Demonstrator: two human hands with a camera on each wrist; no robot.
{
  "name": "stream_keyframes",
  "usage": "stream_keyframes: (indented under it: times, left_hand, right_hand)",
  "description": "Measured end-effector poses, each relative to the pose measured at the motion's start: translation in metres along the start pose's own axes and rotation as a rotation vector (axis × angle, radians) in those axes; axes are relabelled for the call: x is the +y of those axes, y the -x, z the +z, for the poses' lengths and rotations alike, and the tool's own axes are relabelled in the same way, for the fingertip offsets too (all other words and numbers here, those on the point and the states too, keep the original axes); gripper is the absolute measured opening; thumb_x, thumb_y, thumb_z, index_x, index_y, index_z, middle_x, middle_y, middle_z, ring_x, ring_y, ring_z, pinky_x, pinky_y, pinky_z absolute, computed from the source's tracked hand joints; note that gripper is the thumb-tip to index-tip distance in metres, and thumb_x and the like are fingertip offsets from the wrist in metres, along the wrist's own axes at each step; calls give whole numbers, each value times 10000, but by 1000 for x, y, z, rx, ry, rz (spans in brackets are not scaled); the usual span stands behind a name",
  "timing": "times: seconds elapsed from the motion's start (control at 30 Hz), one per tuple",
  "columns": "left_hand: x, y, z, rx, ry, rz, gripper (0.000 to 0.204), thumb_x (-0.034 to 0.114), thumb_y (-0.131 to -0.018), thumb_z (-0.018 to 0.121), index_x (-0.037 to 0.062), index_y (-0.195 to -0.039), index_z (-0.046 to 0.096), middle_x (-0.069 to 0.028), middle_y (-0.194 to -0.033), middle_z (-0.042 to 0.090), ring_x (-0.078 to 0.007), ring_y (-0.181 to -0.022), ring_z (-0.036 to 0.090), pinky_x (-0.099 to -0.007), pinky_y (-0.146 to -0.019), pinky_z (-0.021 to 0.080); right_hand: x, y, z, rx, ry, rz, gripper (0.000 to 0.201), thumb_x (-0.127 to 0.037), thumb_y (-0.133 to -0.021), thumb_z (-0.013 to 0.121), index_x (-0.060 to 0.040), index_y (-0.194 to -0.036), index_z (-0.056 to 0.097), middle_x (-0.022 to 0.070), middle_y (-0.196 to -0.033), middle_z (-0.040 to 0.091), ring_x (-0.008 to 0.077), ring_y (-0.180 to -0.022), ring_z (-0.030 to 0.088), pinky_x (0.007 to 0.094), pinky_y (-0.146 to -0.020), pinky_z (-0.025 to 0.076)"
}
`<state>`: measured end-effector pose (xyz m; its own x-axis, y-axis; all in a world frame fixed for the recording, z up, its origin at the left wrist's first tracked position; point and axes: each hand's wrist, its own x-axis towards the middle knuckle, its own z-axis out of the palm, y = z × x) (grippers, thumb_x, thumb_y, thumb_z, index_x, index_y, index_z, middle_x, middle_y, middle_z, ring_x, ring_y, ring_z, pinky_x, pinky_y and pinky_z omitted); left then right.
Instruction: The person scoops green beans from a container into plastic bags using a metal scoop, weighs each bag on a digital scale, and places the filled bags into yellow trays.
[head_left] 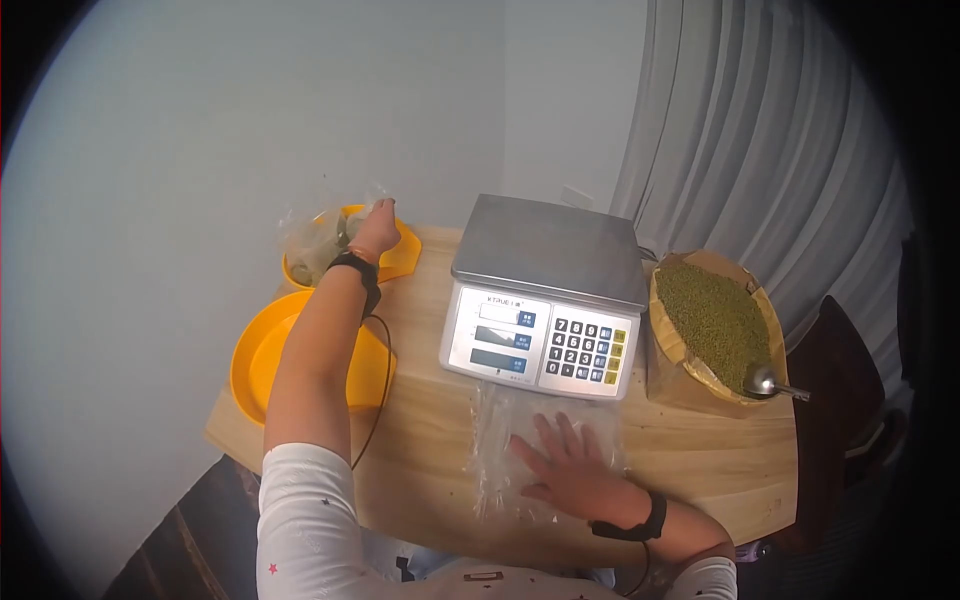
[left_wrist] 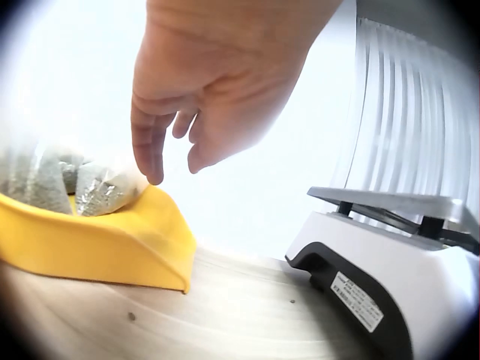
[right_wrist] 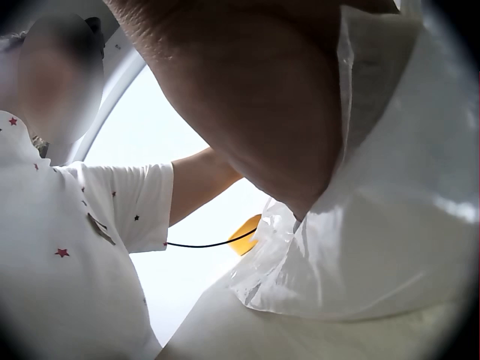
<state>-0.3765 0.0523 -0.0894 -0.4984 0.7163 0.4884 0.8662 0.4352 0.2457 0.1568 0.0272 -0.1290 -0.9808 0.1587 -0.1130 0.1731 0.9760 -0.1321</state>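
Observation:
My left hand (head_left: pixel 376 228) is over the far yellow scoop-shaped tray (head_left: pixel 405 255). In the left wrist view its fingers (left_wrist: pixel 152 154) hang loosely downward with nothing between them, just above the tray's rim. Clear plastic bags with greenish contents (left_wrist: pixel 105 187) lie in that tray, beside the fingertips. At the table's front, my right hand (head_left: pixel 575 478) rests with spread fingers on flat clear plastic bags (head_left: pixel 495 440). The right wrist view shows the bag plastic (right_wrist: pixel 375 240) close under this hand.
A price scale (head_left: pixel 545 250) stands mid-table, its keypad facing me. To its right is an open sack of small green beans (head_left: pixel 715 315) with a metal scoop (head_left: pixel 770 382) on top. A second yellow tray (head_left: pixel 260 360) sits below my left forearm. Behind is a wall and grey curtain (head_left: pixel 760 130).

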Motion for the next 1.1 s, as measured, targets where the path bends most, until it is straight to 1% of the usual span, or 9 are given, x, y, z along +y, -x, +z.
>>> stream_keyframes:
  times: [0.13, 0.27, 0.33, 0.4, 0.53, 0.6, 0.7, 0.87, 1.1]
  left_hand:
    - [-8, -13, 20, -165, -45, -263, 374, 30, -852, 581, -20, -1212, 490, -273, -1353, 514, -435, -1182, 579, -453, -976, 512]
    - [-23, -13, 29, -132, -99, -316, 370, 139, -846, 667, -6, -1153, 518, -253, -1206, 623, -447, -1089, 636, -462, -912, 543]
    - [-28, -10, 34, -169, -147, -341, 396, 188, -844, 690, 0, -1150, 522, -233, -1144, 663, -446, -1054, 654, -465, -893, 549]
    - [-28, -6, 35, -33, -170, -476, 333, 256, -882, 662, 29, -1109, 578, -197, -1075, 698, -427, -987, 684, -472, -862, 559]
    - [-23, -7, 5, -83, -241, -379, 244, 282, -935, 590, 66, -1035, 643, -189, -1098, 695, -425, -1013, 665, -484, -866, 550]
    - [-20, -10, -10, 113, -230, -325, 251, 282, -974, 523, 93, -986, 688, -179, -1082, 700, -423, -1020, 639, -502, -879, 529]
    - [-20, -11, -38, 218, -240, -300, 285, 291, -990, 487, 100, -1024, 696, -175, -1076, 700, -429, -1019, 615, -513, -889, 506]
    - [-6, -8, -79, 183, -84, -286, 303, 297, -1002, 482, 89, -1014, 702, -161, -1030, 710, -407, -970, 630, -508, -872, 495]
    - [71, -5, -149, 294, 197, -58, 289, 266, -997, 515, 29, -973, 680, -149, -943, 718, -369, -908, 661, -418, -792, 507]
  right_hand:
    - [-1, 1, -4, 19, 24, -11, 805, -543, -911, 622, -228, -1569, 284, 246, -1614, 185, 513, -1468, 200, 702, -1091, 264]
    - [0, 1, -3, 24, 13, -8, 815, -541, -883, 654, -229, -1556, 317, 243, -1609, 200, 509, -1464, 214, 705, -1074, 285]
    - [1, 1, -3, 3, -54, -14, 799, -518, -929, 607, -250, -1586, 241, 250, -1611, 185, 516, -1468, 190, 726, -1085, 230]
    - [1, 1, -4, 7, -54, -17, 801, -516, -927, 610, -252, -1586, 240, 249, -1611, 189, 516, -1467, 193, 726, -1085, 231]
    - [2, 2, -4, 23, -46, -24, 810, -510, -921, 618, -254, -1587, 237, 250, -1609, 200, 517, -1463, 207, 722, -1087, 235]
    - [1, 2, -6, 18, -46, -23, 815, -510, -917, 622, -254, -1587, 237, 251, -1607, 204, 517, -1461, 213, 717, -1089, 240]
    - [4, 2, -7, 3, -43, -29, 819, -509, -914, 625, -252, -1588, 236, 255, -1605, 206, 517, -1460, 216, 709, -1094, 247]
    - [6, 8, -24, -19, -93, -46, 811, -508, -929, 611, -257, -1592, 216, 258, -1606, 200, 518, -1465, 201, 700, -1103, 253]
    - [-2, 26, -72, 63, -178, -81, 819, -487, -938, 617, -258, -1598, 189, 240, -1615, 200, 464, -1487, 191, 625, -1157, 236]
